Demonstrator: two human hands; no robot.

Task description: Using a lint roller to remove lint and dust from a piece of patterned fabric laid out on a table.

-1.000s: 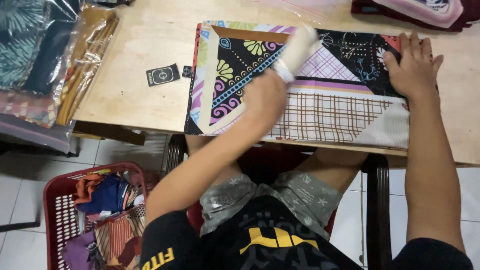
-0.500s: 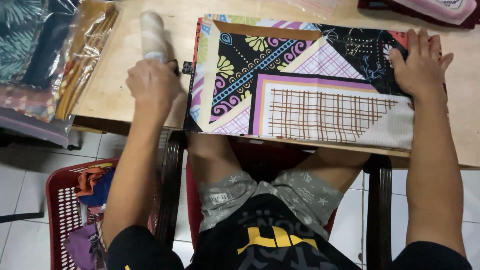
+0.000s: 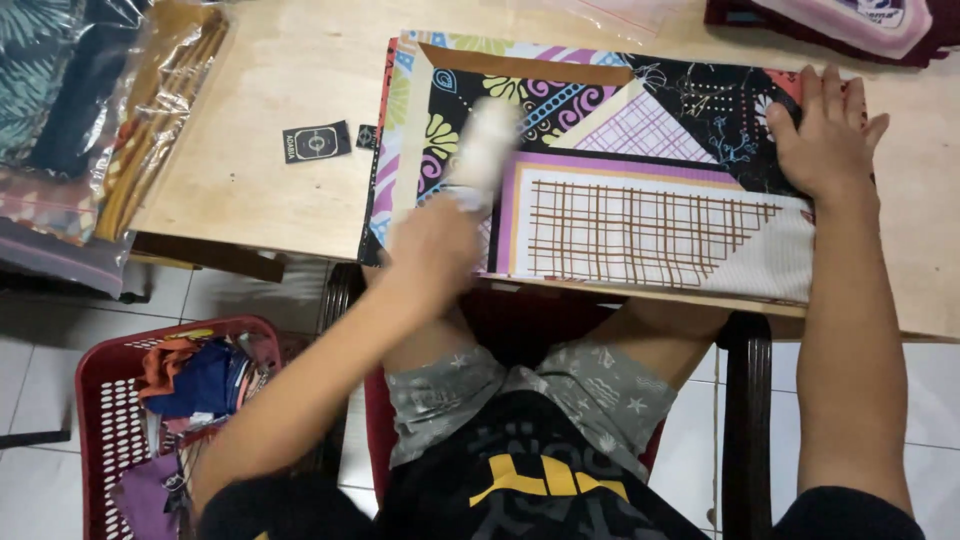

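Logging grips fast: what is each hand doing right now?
Left hand: closed around a white roller, blurred, over the folded patterned cloth.
Right hand: open, flat on the cloth's right end.

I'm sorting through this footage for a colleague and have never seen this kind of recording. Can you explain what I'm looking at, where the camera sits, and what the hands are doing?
There is no machine here: a seated person works with two bare hands, and the one camera is worn on their head, looking down over their lap at a wooden table.

On the table lies a folded patterned cloth, with black, purple, yellow and a brown grid on white. The right hand lies flat on the cloth's right end. The left hand grips a whitish cylinder-shaped tool over the cloth's left part; it is blurred, so I cannot tell exactly what it is.

Also on the table: a small black tag, bagged fabrics at the left edge, and more cloth at the top right. On the floor to the left stands a red basket holding clothes.
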